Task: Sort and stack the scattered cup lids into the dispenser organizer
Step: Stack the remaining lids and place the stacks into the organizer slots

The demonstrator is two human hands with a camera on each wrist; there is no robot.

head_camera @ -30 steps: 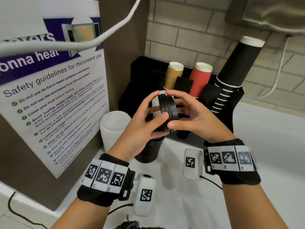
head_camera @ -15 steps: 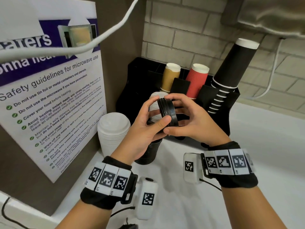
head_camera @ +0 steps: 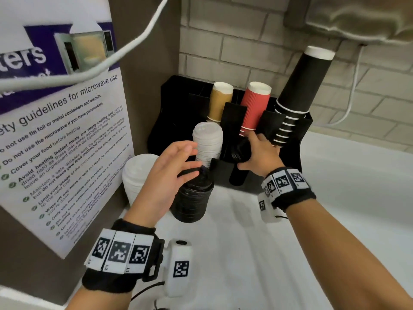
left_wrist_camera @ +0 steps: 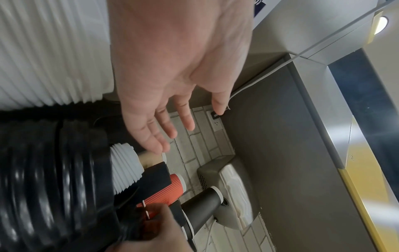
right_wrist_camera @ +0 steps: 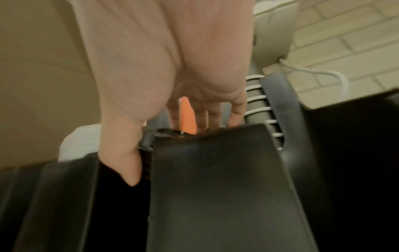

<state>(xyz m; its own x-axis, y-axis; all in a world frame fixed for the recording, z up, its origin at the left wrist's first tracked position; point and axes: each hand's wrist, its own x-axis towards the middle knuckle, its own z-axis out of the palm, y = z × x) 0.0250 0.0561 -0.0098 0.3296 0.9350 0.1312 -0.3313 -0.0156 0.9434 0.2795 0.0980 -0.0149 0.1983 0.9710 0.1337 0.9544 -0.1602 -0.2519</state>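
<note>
My right hand (head_camera: 248, 151) grips a small stack of black lids (head_camera: 239, 151) and holds it over a front slot of the black organizer (head_camera: 169, 104), on top of a black column (head_camera: 238, 177) standing there. In the right wrist view the thumb and fingers (right_wrist_camera: 205, 116) clamp the lids' edge (right_wrist_camera: 149, 139) beside a black divider (right_wrist_camera: 215, 187). My left hand (head_camera: 190, 159) hovers open, fingers straight, just above a tall black lid stack (head_camera: 192, 198) on the counter and holds nothing. A white lid stack (head_camera: 207, 139) stands in the organizer's left slot.
A second white lid stack (head_camera: 138, 173) stands on the counter against the poster wall (head_camera: 67, 130). Brown (head_camera: 220, 101), red (head_camera: 254, 108) and black cup sleeves (head_camera: 299, 86) lean out of the organizer's back slots. A white cable (head_camera: 350, 101) hangs at right. White counter (head_camera: 335, 198) extends right.
Both hands held the small black lid stack together before. My left hand has let go and dropped toward the counter stack. The right hand has carried the lids forward to the organizer.
</note>
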